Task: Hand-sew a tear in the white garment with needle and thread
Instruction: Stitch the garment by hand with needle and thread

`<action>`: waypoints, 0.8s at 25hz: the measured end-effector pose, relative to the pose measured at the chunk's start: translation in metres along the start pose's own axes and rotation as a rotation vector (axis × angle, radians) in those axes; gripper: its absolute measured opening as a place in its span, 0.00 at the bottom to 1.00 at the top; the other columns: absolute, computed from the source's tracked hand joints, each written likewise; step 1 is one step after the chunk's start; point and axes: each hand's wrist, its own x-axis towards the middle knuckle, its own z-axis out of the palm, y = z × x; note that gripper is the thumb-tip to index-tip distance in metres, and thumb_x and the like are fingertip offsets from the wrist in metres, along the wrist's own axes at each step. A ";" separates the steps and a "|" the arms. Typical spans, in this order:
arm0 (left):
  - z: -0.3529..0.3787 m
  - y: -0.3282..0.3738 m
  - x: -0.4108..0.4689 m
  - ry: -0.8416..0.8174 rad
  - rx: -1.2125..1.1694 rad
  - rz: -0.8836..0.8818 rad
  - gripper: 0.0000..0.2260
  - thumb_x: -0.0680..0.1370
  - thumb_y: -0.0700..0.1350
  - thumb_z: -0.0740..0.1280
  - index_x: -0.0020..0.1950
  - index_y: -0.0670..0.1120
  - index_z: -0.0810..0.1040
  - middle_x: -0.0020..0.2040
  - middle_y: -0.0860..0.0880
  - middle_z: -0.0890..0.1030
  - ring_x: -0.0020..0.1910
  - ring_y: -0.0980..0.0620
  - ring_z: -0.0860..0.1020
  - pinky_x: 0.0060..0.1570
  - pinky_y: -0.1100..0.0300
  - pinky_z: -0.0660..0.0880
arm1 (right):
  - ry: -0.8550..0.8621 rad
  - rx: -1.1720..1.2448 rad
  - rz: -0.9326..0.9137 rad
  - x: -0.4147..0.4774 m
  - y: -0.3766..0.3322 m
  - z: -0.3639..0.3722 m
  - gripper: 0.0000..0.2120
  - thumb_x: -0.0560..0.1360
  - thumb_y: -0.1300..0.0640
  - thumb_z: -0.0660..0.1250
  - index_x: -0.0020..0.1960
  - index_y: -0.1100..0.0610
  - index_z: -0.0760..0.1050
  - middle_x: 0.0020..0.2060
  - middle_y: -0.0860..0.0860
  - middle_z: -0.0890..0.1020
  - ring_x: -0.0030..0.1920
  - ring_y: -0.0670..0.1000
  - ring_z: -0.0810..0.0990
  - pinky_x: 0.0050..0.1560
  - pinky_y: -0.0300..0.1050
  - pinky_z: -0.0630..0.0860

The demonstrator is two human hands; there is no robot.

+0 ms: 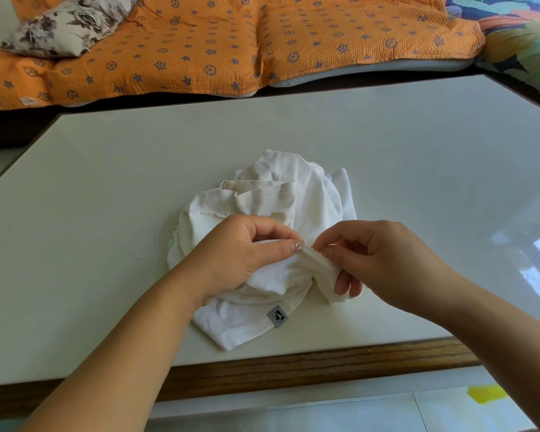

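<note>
entry: crumpled white cotton garment (309, 194) heaped at centre of the pale glossy desk (387, 145), small grey square label (277, 315) at its 6 o'clock edge. thin pale thread (152, 244) loops on the desk at the heap's 9 o'clock, apart from both hands.

left hand (240, 254): thumb and forefinger pressed together, pinching a raised fold (320, 260) of the cloth. right hand (384, 257): fingers (326, 252) pinching the same fold just beside the left ones; lower fingers curl under the cloth.

key relation: fold sits at 3 o'clock of my left hand and 9 o'clock of my right, both equally near. its long axis runs roughly 10 to 4 o'clock.

needle: cannot make it out. tear: not visible; likely inside the fold.

judgement: i am lining up the edges; the stitch should cross that axis.
</note>
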 end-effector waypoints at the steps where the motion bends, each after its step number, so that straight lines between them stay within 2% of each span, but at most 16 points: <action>1: 0.000 0.000 0.000 -0.001 -0.001 -0.001 0.03 0.76 0.46 0.72 0.47 0.51 0.86 0.44 0.55 0.86 0.47 0.61 0.83 0.49 0.68 0.73 | 0.000 -0.001 0.000 0.000 0.000 0.000 0.10 0.80 0.57 0.65 0.44 0.44 0.80 0.28 0.47 0.84 0.28 0.44 0.81 0.37 0.36 0.77; 6: 0.000 0.000 0.000 -0.006 0.007 0.000 0.03 0.76 0.46 0.72 0.47 0.51 0.86 0.45 0.55 0.86 0.48 0.61 0.83 0.52 0.65 0.74 | -0.013 -0.002 -0.001 0.000 0.001 0.000 0.10 0.80 0.56 0.65 0.45 0.43 0.80 0.29 0.46 0.84 0.28 0.43 0.80 0.36 0.31 0.76; 16: 0.000 0.000 0.000 -0.002 0.001 0.001 0.03 0.75 0.46 0.72 0.46 0.52 0.86 0.44 0.55 0.86 0.47 0.61 0.83 0.50 0.68 0.75 | -0.004 0.004 0.008 -0.001 -0.001 0.000 0.11 0.80 0.57 0.64 0.44 0.44 0.80 0.28 0.48 0.84 0.27 0.44 0.80 0.38 0.37 0.77; 20: 0.000 -0.001 0.001 -0.011 0.007 0.004 0.04 0.76 0.46 0.72 0.47 0.51 0.86 0.45 0.55 0.86 0.48 0.60 0.83 0.51 0.65 0.75 | -0.012 0.016 0.016 -0.001 -0.001 0.000 0.11 0.80 0.58 0.64 0.44 0.44 0.80 0.28 0.49 0.84 0.27 0.44 0.80 0.36 0.32 0.76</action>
